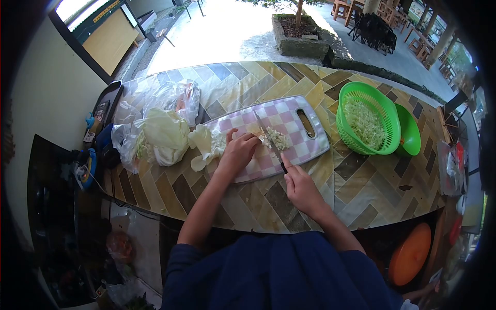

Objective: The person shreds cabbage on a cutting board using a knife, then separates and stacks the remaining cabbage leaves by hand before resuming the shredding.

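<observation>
A pink-and-white checked cutting board point(310, 147) lies slanted on the table. My right hand point(299, 187) grips the black handle of a knife point(269, 135), its blade pointing away across the board. Just left of the blade, my left hand point(241, 151) has its fingers curled down on pale cabbage, mostly hidden beneath them. Chopped cabbage point(279, 138) is heaped right of the blade. Loose cabbage leaves point(206, 143) rest at the board's left end. Beside them sits a larger piece of cabbage point(164, 135), partly against clear plastic bags point(182, 95).
A green basket point(392, 123) of shredded cabbage point(364, 124) stands at the right, next to a green bowl point(411, 135). A dark tray point(106, 106) lies at the left edge of the patterned table point(310, 206). An orange round lid or basin point(411, 254) is below, right.
</observation>
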The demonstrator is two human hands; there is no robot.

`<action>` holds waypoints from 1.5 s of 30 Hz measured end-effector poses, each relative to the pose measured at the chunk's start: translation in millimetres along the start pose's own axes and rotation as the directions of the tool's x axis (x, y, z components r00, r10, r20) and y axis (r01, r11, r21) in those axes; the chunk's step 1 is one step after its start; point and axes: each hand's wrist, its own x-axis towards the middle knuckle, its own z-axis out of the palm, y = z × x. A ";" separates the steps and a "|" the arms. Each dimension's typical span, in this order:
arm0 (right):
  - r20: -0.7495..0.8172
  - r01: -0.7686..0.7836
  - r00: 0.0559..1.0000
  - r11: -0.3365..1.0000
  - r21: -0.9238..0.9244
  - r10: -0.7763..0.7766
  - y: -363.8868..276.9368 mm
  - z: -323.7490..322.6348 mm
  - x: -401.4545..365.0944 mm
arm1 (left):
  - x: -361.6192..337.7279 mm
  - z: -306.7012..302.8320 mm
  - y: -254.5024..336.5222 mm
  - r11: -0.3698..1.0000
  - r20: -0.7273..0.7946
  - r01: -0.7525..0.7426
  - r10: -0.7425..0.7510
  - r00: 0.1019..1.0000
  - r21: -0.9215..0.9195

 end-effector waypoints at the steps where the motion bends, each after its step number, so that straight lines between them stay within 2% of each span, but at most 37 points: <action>1: 0.010 -0.005 1.000 1.000 -0.005 0.005 -1.5 -0.1 0.1 | 0.4 0.1 0.3 1.000 0.006 -0.007 0.007 1.000 0.010; 5: 0.039 0.020 0.999 0.999 -0.026 -0.019 -1.4 5.2 -0.4 | -0.2 3.1 3.0 0.999 -0.040 -0.035 0.035 0.999 -0.006; 11: 0.071 0.015 0.997 0.996 -0.090 -0.008 -6.4 9.8 -1.8 | -2.1 7.1 4.1 1.000 -0.068 -0.002 0.001 0.998 -0.022; 14: 0.123 -0.035 0.991 0.982 -0.183 0.059 -14.7 12.3 -2.9 | -1.5 7.8 7.2 0.998 -0.067 0.053 -0.056 0.996 -0.036; 20: 0.126 -0.056 0.987 0.949 -0.309 0.099 -14.9 28.1 1.8 | 0.3 5.5 9.3 0.994 -0.012 0.106 -0.107 0.994 -0.026; 26: 0.059 -0.047 0.996 0.959 -0.280 0.066 -3.5 40.9 22.4 | -0.8 7.3 10.0 0.992 -0.031 0.114 -0.116 0.993 -0.047; 29: 0.048 0.026 0.999 0.986 -0.164 -0.019 8.3 28.9 13.5 | -4.5 9.2 6.3 0.995 -0.079 0.093 -0.095 0.992 -0.033; 35: 0.025 -0.016 1.000 0.999 -0.038 0.017 -1.1 15.3 7.1 | -3.1 5.9 4.9 0.997 -0.070 0.061 -0.058 0.996 0.045; 41: 0.027 0.066 0.998 0.992 -0.103 -0.063 1.4 18.9 -3.1 | -3.8 4.0 5.0 0.999 -0.077 0.048 -0.046 0.996 0.018; 45: 0.088 0.005 0.996 0.991 -0.130 0.007 -5.9 13.3 -5.8 | -4.0 4.6 3.4 0.999 -0.061 0.044 -0.043 0.997 0.018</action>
